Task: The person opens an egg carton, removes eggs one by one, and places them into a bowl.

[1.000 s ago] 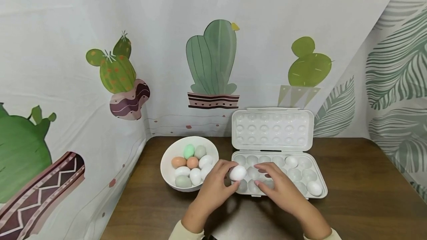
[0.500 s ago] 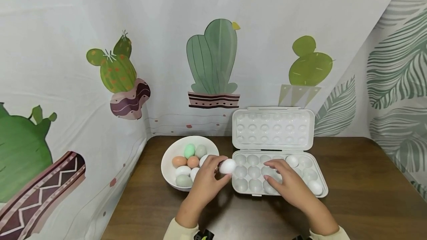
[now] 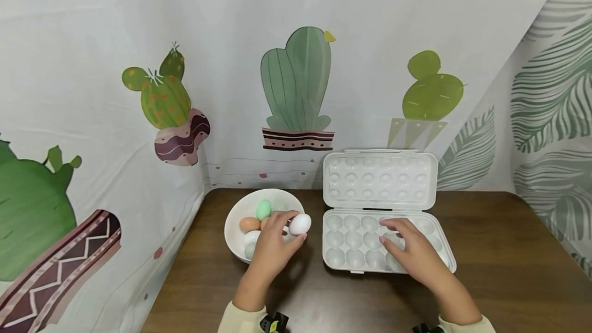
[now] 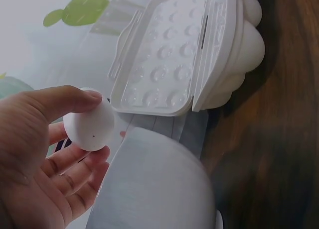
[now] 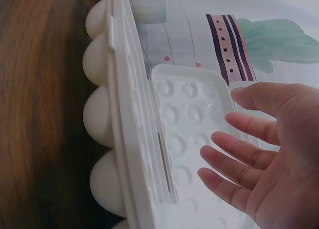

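One smooth white egg [image 3: 300,224] is pinched between the thumb and fingers of the left hand [image 3: 273,251]; in the left wrist view the same egg [image 4: 89,125] is seen clamped by the thumb from above and cradled on the fingertips below. The egg is held over the right-hand rim of the round white bowl [image 3: 233,235], between the bowl and the white plastic egg tray [image 3: 351,243], and touches neither.

Several loose eggs are seen in the bowl: a pale green egg [image 3: 263,209], an orange-brown egg [image 3: 248,224] and a white egg [image 3: 252,237], the others being partly hidden by the left hand.

The right hand [image 3: 413,251] is laid over the right half of the tray with its fingers extended and relaxed; nothing is gripped by it. In the right wrist view the fingers [image 5: 239,157] are seen spread and straight in front of the tray's hinged lid [image 5: 189,139]. Whether the fingertips touch the tray cups cannot be told.

The lid [image 3: 380,179] is stood open and upright behind the tray. The cups on the tray's left half are seen bare; those beneath the right hand are hidden.

Bowl and tray are set side by side, just apart, on a dark brown wooden table [image 3: 499,271]. A white cactus-printed cloth backdrop [image 3: 296,81] is hung behind it. Pale cream sleeve cuffs [image 3: 236,320] are visible at the lower edge.
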{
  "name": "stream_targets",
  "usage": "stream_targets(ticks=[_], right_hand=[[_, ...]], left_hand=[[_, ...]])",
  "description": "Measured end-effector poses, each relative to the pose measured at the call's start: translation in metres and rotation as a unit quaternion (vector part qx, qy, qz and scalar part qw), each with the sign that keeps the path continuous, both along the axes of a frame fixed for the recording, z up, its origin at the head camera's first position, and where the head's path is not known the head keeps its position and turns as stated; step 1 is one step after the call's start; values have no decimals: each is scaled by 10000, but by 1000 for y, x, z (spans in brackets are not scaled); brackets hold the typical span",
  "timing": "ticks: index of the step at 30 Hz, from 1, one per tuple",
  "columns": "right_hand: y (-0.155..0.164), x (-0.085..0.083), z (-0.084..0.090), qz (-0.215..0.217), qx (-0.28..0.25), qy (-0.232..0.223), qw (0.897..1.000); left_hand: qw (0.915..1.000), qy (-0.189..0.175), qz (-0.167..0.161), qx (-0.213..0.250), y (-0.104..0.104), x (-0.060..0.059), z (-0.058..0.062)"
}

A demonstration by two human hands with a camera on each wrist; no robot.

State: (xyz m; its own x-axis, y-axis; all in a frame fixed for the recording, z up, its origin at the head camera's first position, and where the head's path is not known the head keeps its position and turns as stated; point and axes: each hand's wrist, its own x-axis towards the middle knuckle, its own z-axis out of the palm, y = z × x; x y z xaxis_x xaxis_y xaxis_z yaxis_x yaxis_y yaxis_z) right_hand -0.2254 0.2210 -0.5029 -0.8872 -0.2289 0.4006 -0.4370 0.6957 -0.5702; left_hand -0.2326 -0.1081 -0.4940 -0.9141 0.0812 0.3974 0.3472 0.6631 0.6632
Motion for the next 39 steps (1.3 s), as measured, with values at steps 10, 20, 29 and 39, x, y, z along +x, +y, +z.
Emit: stream_targets(ticks=[10, 20, 29, 39], right_hand=[[10, -4, 1, -36, 23, 0, 10000], [18, -2, -1, -233, 65, -166, 9996], [36, 7, -12, -666, 414, -379, 9962], [55, 19, -22, -976, 598, -728, 9908]], left_hand=[[9998, 31, 208, -15, -8, -3, -1], [9984, -112, 475, -292, -17, -5, -3], [9977, -249, 508, -380, -22, -6, -5], [9959, -248, 685, -539, -27, -11, -12]])
